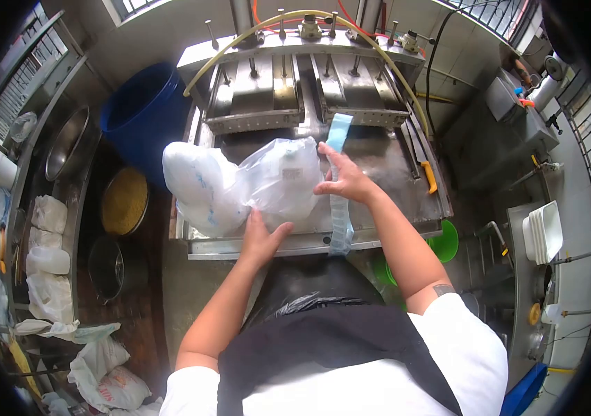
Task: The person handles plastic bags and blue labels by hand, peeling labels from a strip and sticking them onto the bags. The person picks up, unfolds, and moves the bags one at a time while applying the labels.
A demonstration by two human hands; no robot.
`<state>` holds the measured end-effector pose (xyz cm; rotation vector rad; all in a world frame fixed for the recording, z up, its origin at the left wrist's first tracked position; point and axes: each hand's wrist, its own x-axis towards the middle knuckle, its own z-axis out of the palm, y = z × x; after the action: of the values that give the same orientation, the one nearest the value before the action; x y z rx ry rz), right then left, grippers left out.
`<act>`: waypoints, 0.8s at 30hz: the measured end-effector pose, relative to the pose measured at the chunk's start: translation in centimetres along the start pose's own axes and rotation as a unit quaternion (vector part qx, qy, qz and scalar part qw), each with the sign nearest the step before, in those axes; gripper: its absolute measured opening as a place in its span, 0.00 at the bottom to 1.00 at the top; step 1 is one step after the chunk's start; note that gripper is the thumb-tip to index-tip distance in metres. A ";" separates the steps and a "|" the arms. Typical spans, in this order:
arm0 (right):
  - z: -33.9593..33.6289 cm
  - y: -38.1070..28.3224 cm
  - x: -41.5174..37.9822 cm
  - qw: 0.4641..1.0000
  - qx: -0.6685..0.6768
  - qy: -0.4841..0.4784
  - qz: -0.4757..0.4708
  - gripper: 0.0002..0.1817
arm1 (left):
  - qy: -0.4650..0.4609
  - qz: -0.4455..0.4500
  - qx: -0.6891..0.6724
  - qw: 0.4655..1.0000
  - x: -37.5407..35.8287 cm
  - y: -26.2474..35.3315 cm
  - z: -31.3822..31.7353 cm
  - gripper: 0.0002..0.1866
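Note:
Two full, cloudy plastic bags lie side by side on the metal work surface: a left bag (198, 187) with blue print and a right bag (280, 177) with a small label. My left hand (266, 239) rests at the near edge of the bags, thumb and fingers apart. At the right bag's right side is my right hand (344, 179), its fingers spread, with fingertips close to or touching the plastic. Under and beside this hand a long light-blue strip (341, 215) runs down over the front edge. Whether the left fingertips press into the plastic is unclear.
A steel press frame (254, 114) with two plates stands behind the bags. On the right of the metal surface (392, 218) lies a yellow-handled tool (430, 177). A blue barrel (139, 104) and a yellow-filled basin (125, 201) stand left, a green bucket (446, 241) right.

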<state>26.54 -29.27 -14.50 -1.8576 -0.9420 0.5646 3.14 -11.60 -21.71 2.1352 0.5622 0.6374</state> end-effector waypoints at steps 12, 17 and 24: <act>7.3 8.2 1.4 0.998 0.060 -0.011 0.001 0.48 | -0.101 0.019 -0.110 0.989 5.1 0.9 2.8 0.54; 4.0 5.3 -0.4 0.999 -0.008 -0.040 -0.007 0.50 | -0.014 0.143 0.166 0.976 3.9 -2.1 2.9 0.52; 6.6 7.0 -0.8 0.995 -0.014 -0.085 0.051 0.46 | -0.176 -0.007 0.023 0.984 3.1 -3.7 4.0 0.50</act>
<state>23.91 -28.11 -23.71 -1.9132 -0.9747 0.7863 7.38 -9.97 -26.11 2.2190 0.3983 0.2298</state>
